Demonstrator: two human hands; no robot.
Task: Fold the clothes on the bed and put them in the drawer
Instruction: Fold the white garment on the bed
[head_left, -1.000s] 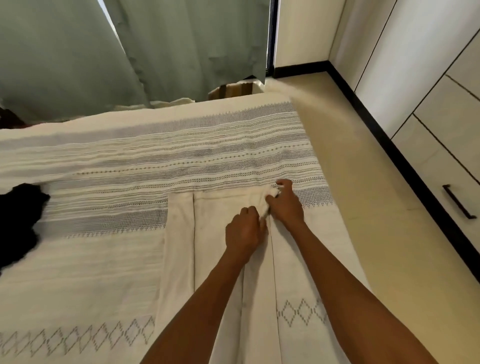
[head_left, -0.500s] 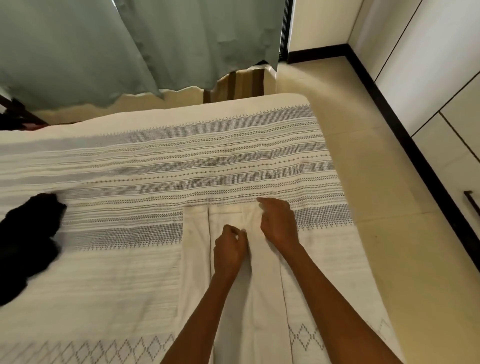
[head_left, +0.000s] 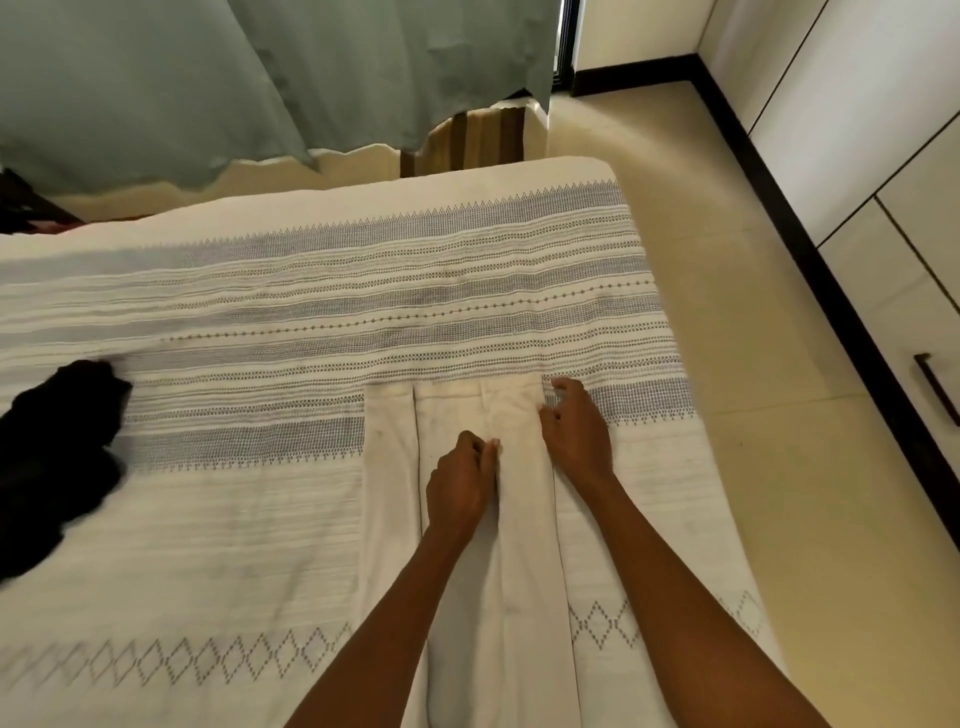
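Observation:
A cream garment (head_left: 395, 467), folded lengthwise into a long strip, lies on the bed (head_left: 311, 291) and runs from the patterned band toward me. My left hand (head_left: 460, 483) rests on its middle with fingers curled, pinching the cloth at a lengthwise crease. My right hand (head_left: 574, 431) lies on the strip's right edge near its far end, fingers bent against the cloth. A black garment (head_left: 52, 457) sits crumpled at the bed's left side. On the right, a white drawer front with a dark handle (head_left: 935, 397) shows at the frame edge.
Green curtains (head_left: 260, 78) hang behind the bed. Beige floor (head_left: 727, 260) runs between the bed's right side and white cabinets (head_left: 857, 130) with a black skirting.
My left hand slid back toward me along the strip. My right hand shifted from the strip's far end to its right edge. The view moved so the bed corner shows more.

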